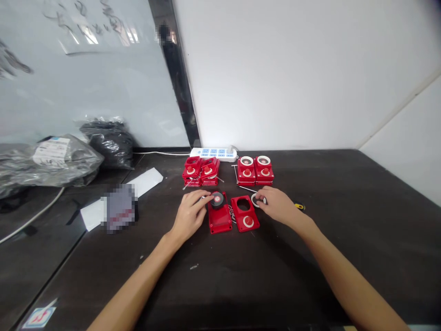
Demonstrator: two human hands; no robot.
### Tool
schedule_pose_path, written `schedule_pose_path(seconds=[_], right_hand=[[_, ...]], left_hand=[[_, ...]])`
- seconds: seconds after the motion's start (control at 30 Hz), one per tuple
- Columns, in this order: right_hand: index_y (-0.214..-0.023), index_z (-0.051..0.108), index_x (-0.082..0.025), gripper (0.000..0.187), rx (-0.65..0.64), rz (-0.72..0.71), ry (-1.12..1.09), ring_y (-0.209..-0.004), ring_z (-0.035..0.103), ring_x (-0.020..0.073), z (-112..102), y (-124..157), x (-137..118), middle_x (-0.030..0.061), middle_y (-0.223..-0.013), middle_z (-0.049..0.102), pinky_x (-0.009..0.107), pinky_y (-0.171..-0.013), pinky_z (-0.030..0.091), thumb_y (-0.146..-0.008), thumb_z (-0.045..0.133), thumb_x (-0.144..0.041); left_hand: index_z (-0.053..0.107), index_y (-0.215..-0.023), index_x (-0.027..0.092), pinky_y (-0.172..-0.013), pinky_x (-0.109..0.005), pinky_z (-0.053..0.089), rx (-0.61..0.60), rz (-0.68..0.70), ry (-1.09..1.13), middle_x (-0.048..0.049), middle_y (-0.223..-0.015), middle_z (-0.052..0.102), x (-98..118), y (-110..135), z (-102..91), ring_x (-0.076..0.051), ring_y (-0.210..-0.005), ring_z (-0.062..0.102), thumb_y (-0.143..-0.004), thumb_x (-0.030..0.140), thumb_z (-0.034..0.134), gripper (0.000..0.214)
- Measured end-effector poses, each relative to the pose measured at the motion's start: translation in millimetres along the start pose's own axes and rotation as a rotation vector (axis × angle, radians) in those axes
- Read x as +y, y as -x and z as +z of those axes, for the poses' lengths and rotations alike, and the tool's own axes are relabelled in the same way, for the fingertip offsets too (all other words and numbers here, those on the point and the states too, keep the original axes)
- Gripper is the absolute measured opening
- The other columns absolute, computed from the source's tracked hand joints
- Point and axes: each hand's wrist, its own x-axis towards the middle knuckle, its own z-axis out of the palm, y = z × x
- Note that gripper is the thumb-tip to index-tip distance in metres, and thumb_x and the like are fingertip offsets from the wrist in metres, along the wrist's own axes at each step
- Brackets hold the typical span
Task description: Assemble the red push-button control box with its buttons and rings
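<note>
My left hand (pixel 193 211) has its fingers closed on the edge of a black round disc with a red-and-white label (pixel 217 199). The disc is at the far end of a red open housing (pixel 220 223) lying on the table. To its right lies a red cover (pixel 241 220) with a round hole and a red button in a white ring; wires run between cover and housing. My right hand (pixel 275 205) pinches a white ring (pixel 254 200) at the cover's far right corner. The fingers hide part of the ring.
Red units with white rings (pixel 255 170) stand at the back right, other red units (pixel 200 171) at the back left. A white power strip (pixel 214 154) lies behind. A yellow-black tool handle (pixel 299 206) lies beyond my right wrist. Plastic bags (pixel 58 158) and white paper (pixel 148 180) are at left.
</note>
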Motion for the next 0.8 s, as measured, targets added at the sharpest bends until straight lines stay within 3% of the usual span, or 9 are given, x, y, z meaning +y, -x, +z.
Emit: schedule_pose_path(seconds=[0.13,0.27,0.43,0.5,0.6,0.8], right_hand=[[-0.098,0.068,-0.017,0.02,0.048,0.023,0.041,-0.098,0.061,0.0233,16.4,14.2,9.8,0.0085,-0.105,0.064,0.033,-0.084,0.046,-0.082,0.058,-0.011],[-0.086,0.067,-0.017,0.013,0.011,-0.027,0.12,-0.093,0.06,0.0247,29.0,14.3,13.4,0.0098,-0.099,0.064,0.035,-0.084,0.046,-0.085,0.057,-0.011],[-0.087,0.066,-0.018,0.017,0.156,-0.063,0.001,-0.089,0.06,0.0234,18.1,12.9,7.3,0.0085,-0.091,0.067,0.035,-0.081,0.045,-0.092,0.05,-0.013],[-0.091,0.065,-0.019,0.018,0.22,-0.15,-0.08,-0.09,0.059,0.0228,8.9,12.5,-1.4,0.0086,-0.094,0.068,0.036,-0.083,0.044,-0.094,0.047,-0.016],[-0.091,0.064,-0.019,0.016,0.188,-0.272,-0.264,-0.086,0.059,0.0213,-2.9,10.7,-15.0,0.0072,-0.092,0.069,0.036,-0.083,0.043,-0.096,0.049,-0.021],[-0.092,0.065,-0.019,0.018,0.077,-0.125,-0.882,-0.08,0.063,0.0186,-6.6,10.5,-22.1,0.004,-0.087,0.069,0.031,-0.075,0.047,-0.092,0.058,-0.036]], left_hand=[[0.064,-0.117,0.023,-0.093,-0.042,0.046,0.048,0.0,0.013,-0.0079,-0.118,0.067,2.8,-1.4,0.3,-0.023,-0.113,0.06,-0.091,0.008,0.045,0.035],[0.065,-0.114,0.024,-0.094,-0.042,0.047,0.07,-0.016,0.012,-0.0073,-0.117,0.067,5.2,-1.6,-1.3,-0.023,-0.113,0.06,-0.092,0.01,0.046,0.033],[0.066,-0.113,0.024,-0.092,-0.042,0.047,0.139,-0.036,0.002,-0.007,-0.112,0.069,11.9,-3.4,-4.7,-0.023,-0.109,0.062,-0.093,0.011,0.048,0.029],[0.066,-0.111,0.023,-0.09,-0.04,0.047,0.167,-0.015,0.007,-0.0066,-0.11,0.07,18.0,-5.8,-4.8,-0.022,-0.107,0.063,-0.092,0.011,0.051,0.028],[0.066,-0.112,0.023,-0.09,-0.039,0.047,0.167,0.053,0.006,-0.0057,-0.108,0.071,30.7,-11.6,-4.2,-0.021,-0.105,0.063,-0.091,0.01,0.055,0.027],[0.065,-0.116,0.02,-0.091,-0.038,0.045,0.154,0.112,-0.026,-0.0056,-0.109,0.073,55.6,-27.5,-4.0,-0.022,-0.108,0.062,-0.089,0.014,0.063,0.027]])
